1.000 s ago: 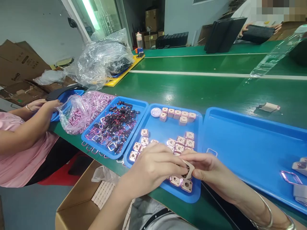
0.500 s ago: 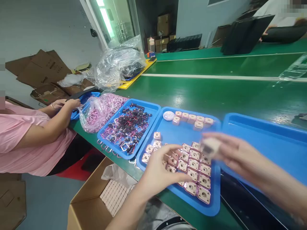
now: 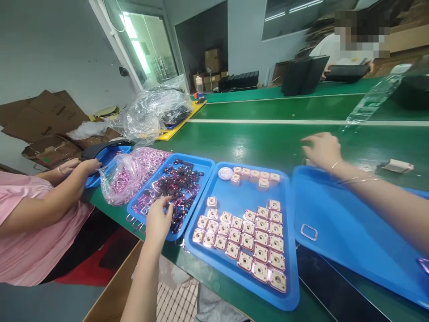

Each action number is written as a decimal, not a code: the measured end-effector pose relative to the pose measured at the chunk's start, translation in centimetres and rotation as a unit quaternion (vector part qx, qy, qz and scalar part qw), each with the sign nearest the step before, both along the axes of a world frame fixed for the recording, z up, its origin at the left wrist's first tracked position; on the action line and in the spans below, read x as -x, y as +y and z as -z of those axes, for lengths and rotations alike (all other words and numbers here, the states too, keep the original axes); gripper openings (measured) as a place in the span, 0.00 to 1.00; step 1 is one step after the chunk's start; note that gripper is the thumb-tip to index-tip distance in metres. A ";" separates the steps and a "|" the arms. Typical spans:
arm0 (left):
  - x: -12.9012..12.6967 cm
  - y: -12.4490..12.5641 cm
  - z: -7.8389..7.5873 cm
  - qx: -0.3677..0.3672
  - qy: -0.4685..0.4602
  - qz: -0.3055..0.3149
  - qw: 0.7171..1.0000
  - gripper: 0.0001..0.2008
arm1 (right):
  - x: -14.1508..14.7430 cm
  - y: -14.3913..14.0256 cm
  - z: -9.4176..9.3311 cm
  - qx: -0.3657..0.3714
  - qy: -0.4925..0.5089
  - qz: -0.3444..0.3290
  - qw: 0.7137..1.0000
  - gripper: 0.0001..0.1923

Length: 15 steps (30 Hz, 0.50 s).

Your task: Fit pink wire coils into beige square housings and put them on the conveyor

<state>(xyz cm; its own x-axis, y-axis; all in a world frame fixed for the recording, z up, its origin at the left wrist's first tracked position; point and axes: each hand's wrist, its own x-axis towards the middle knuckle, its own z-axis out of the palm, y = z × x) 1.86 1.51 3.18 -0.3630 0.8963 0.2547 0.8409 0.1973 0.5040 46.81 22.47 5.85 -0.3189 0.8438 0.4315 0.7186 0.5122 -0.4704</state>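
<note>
Your left hand (image 3: 159,220) has shifted from the middle tray (image 3: 236,197) to the parts tray (image 3: 207,166) of black pieces (image 3: 182,176), its grip impossible to tell, while your spread right hand (image 3: 324,150) is now near the far rim of the right tray (image 3: 330,208). Pale blocks (image 3: 246,242) stand in rows in the middle tray on the green surface (image 3: 248,144), a grey wall (image 3: 246,44) beyond.
</note>
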 end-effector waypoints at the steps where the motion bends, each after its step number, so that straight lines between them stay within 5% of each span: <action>1: 0.1 0.3 0.2 0.008 0.005 0.011 1.000 0.16 | 1.3 -0.5 0.0 -0.007 -0.024 -0.030 0.999 0.20; 6: -0.2 2.2 0.6 0.038 0.023 0.049 0.998 0.10 | 7.1 -4.2 1.0 0.011 -0.167 -0.204 0.965 0.09; 15: -0.2 2.5 0.2 0.008 0.010 0.014 1.000 0.06 | 6.7 -6.3 3.0 0.014 -0.178 -0.196 0.964 0.09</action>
